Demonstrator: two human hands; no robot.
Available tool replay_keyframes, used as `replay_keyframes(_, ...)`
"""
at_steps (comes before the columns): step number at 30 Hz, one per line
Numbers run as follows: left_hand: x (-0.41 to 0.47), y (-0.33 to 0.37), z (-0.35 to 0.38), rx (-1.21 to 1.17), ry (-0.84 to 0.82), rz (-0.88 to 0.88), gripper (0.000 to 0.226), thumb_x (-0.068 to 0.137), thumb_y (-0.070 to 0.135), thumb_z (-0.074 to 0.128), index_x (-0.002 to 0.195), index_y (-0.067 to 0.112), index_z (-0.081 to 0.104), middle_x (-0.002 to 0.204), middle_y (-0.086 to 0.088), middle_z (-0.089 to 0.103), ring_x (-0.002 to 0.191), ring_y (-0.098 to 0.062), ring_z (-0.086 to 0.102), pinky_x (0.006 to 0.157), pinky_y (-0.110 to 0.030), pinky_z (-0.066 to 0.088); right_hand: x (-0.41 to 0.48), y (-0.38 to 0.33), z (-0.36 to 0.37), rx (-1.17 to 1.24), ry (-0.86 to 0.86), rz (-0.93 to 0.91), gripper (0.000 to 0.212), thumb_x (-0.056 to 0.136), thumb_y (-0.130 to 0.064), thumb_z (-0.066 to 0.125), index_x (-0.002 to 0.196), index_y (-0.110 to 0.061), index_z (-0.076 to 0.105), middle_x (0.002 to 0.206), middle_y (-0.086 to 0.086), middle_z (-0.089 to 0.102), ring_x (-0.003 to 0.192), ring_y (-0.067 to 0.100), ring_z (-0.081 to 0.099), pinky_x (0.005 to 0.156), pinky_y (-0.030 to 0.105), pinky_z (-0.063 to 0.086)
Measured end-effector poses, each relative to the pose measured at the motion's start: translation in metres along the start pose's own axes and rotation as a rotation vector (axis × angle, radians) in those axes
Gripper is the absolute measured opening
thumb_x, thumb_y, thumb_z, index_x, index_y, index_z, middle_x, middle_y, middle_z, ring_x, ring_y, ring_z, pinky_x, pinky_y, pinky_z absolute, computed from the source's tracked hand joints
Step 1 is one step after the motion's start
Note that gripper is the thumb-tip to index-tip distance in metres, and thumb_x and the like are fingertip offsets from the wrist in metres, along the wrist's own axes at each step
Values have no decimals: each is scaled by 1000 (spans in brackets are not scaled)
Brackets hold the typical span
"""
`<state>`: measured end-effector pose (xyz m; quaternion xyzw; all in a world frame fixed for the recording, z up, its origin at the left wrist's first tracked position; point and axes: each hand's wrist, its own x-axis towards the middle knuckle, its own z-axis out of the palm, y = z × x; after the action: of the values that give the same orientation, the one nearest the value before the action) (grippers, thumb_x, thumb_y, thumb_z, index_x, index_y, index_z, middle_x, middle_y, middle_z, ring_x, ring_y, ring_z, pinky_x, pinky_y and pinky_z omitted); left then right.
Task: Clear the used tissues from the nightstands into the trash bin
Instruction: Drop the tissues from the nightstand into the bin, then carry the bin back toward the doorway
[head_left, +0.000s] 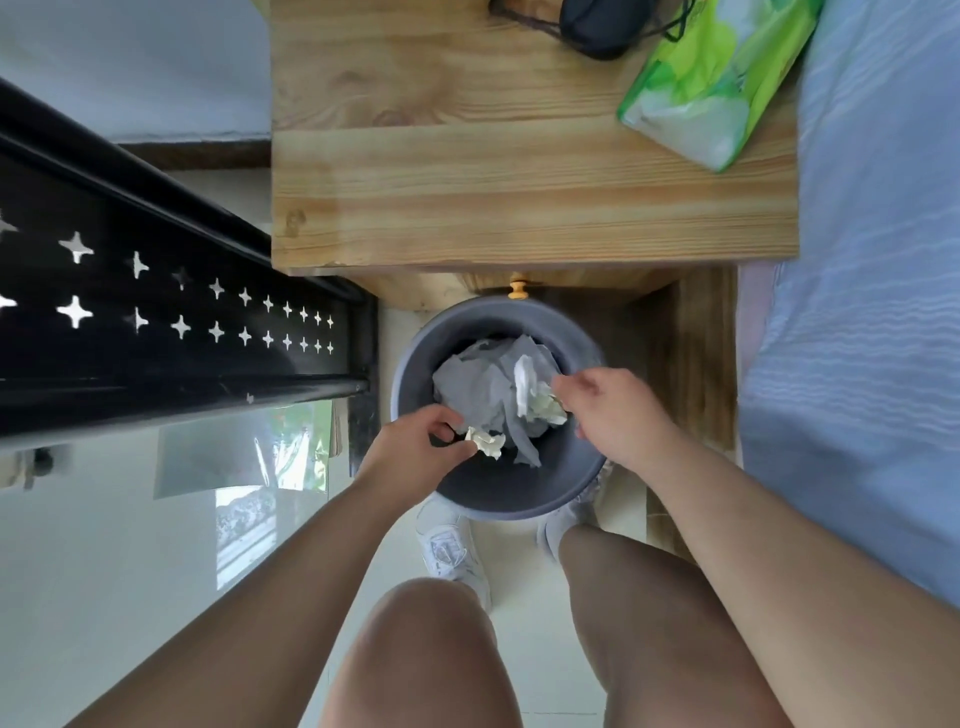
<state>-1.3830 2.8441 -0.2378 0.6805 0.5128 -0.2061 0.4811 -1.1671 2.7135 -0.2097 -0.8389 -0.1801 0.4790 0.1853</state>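
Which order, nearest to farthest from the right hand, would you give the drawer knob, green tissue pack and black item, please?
1. Drawer knob, just beyond the bin.
2. Green tissue pack, on the right side of the nightstand.
3. Black item, at the nightstand's far edge.

Grey trash bin (496, 493); white crumpled tissues (527, 387); pale wood-grain counter (467, 197); green-and-white tissue pack (711, 88); black panel (156, 358) with star cutouts; blue striped bed sheet (872, 260).

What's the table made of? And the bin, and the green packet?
Nightstand: looks like pale wood, with grain lines and knots, smooth. Trash bin: probably grey plastic, matte and seamless. Green tissue pack: thin shiny plastic film, crinkled and glinting.
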Motion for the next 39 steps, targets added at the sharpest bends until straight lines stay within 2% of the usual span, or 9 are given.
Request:
replay_keyframes(6, -11, 1, -14, -145, 261, 30, 13, 92, 42, 73, 85, 53, 68, 89, 20, 74, 77, -8, 71, 68, -29, 53, 3, 6, -7, 205, 229, -13, 18, 96, -35, 62, 87, -23, 72, 73, -10, 68, 74, 15, 68, 67, 28, 47)
replay_keyframes(9, -11, -1, -25, -186, 399, 35, 12, 92, 44, 70, 103, 47, 71, 103, 15, 75, 83, -14, 72, 76, -36, 58, 5, 12, -7, 256, 390, -5, 10, 93, -28, 66, 98, -22, 73, 83, -13, 70, 82, 7, 67, 60, 13, 42)
replay_keyframes(13, -2, -5, -33, -188, 422, -23, 60, 92, 38, 77, 148, 34, 55, 145, 9, 61, 128, -10, 59, 98, -34, 48, 15, 24, -3, 242, 364, 112, 56, 93, -33, 71, 145, -19, 54, 137, 6, 62, 122, 25, 62, 93, 26, 47)
replay_keyframes(16, 10, -7, -32, -280, 291, -145, 74, 93, 37, 77, 159, 32, 43, 153, 4, 59, 124, -17, 61, 102, -49, 57, 24, 32, 1, 201, 232, 232, 78, 94, -35, 72, 159, -17, 34, 159, 11, 45, 142, 32, 48, 109, 39, 42)
replay_keyframes(20, 26, -8, -27, -234, 150, -195, 55, 99, 27, 65, 153, 31, 53, 124, 2, 78, 86, -26, 73, 76, -40, 59, 32, 43, 8, 248, 125, 285, 34, 93, -21, 72, 124, -6, 68, 118, 17, 74, 107, 34, 70, 87, 39, 54)
replay_keyframes(23, 29, -7, -27, -212, 142, -228, 49, 100, 20, 60, 148, 27, 56, 112, 0, 79, 74, -31, 72, 67, -41, 58, 30, 45, 9, 269, 113, 268, 7, 95, -6, 64, 97, -2, 68, 89, 15, 67, 82, 26, 63, 69, 32, 49)
replay_keyframes(30, -7, 19, -48, -261, 170, -281, 49, 91, 14, 65, 139, 22, 67, 110, -3, 79, 90, -36, 76, 84, -52, 64, -12, 30, -12, 191, 115, 266, 6, 88, -4, 64, 86, -5, 70, 80, 14, 69, 70, 26, 59, 61, 30, 43)
replay_keyframes(34, -57, 34, -69, -252, 157, -335, 46, 85, 13, 67, 130, 18, 69, 110, -9, 77, 90, -34, 72, 78, -41, 59, -62, 12, -30, 81, 100, 336, 14, 77, -3, 60, 67, -12, 59, 64, 6, 60, 65, 27, 58, 59, 30, 43)
replay_keyframes(39, -130, 54, -93, -315, 187, -349, 25, 88, 18, 74, 103, 36, 66, 102, 2, 78, 92, -27, 74, 83, -41, 59, -133, -17, -53, 22, 135, 296, 11, 78, -4, 57, 68, -7, 53, 59, 1, 53, 59, 25, 48, 49, 29, 29)
